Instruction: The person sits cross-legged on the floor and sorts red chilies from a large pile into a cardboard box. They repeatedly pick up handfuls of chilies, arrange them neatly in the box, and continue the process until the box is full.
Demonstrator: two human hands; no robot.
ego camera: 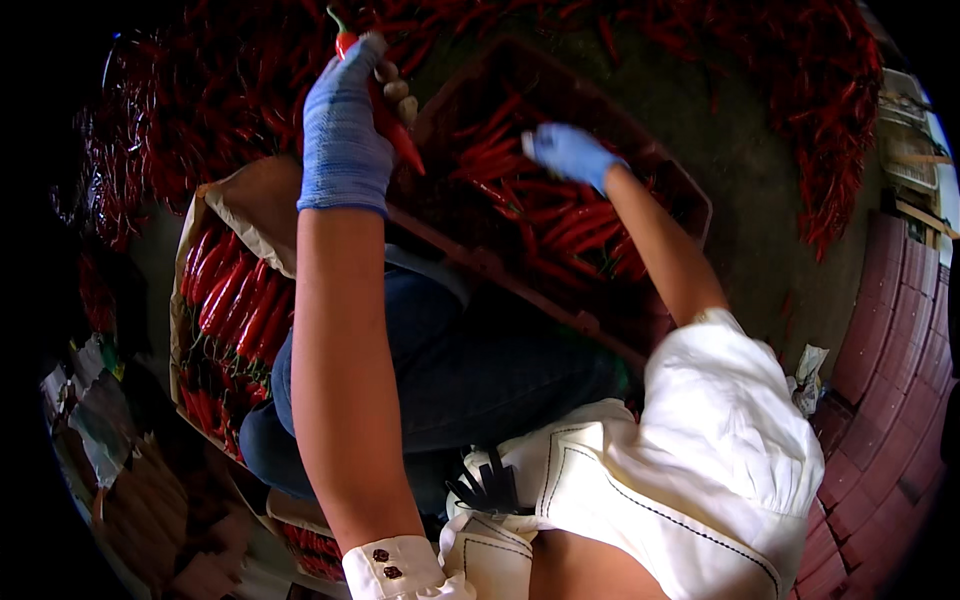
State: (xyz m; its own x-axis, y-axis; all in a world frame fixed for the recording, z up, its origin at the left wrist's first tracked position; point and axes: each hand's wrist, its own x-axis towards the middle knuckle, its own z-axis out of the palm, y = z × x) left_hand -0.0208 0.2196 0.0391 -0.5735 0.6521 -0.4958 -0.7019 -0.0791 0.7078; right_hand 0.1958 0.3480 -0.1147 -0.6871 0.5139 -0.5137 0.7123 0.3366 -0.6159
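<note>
My left hand (341, 135), in a blue knit glove, grips a red chili pepper (403, 142). The pepper's green stem points up past the thumb and its tip hangs below the fingers. Over a dark red plastic crate (694, 199) hovers my right hand (574, 154), also in a blue glove and blurred. Whether its fingers hold anything cannot be made out. Loose red chili peppers (577, 221) lie in the crate beneath it. To the left, an open box (177, 315) with a paper-like lining holds chili peppers (240, 292) laid side by side in rows.
A large heap of red chilies (225, 82) spreads across the floor at the far left, and more chilies (832, 112) lie at the right. Stacked dark red crates (877, 322) line the right edge. Another box of chilies (311, 551) sits low at the left, near torn cardboard (142, 502).
</note>
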